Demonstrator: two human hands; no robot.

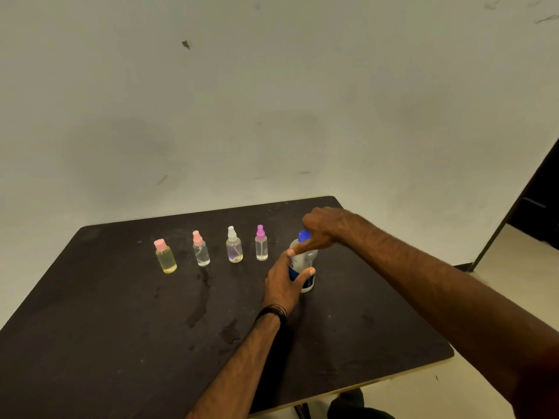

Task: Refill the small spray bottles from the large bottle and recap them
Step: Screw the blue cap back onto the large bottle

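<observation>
The large clear bottle (306, 261) with a blue label stands upright at the right end of a row on the dark table (121, 328). My left hand (286, 284) grips its body. My right hand (323, 229) comes from above with fingers pinched on its blue cap (303, 235). To its left stand several small capped spray bottles: a purple-capped one (261, 244), a white-capped one (234, 246), a pink-capped one (200, 251) and a yellowish one with a pink cap (165, 257).
Wet streaks (199, 306) run down the tabletop in front of the small bottles. The table's right edge (435, 328) is near my right forearm. A pale wall rises behind; a dark doorway (541, 201) is at far right.
</observation>
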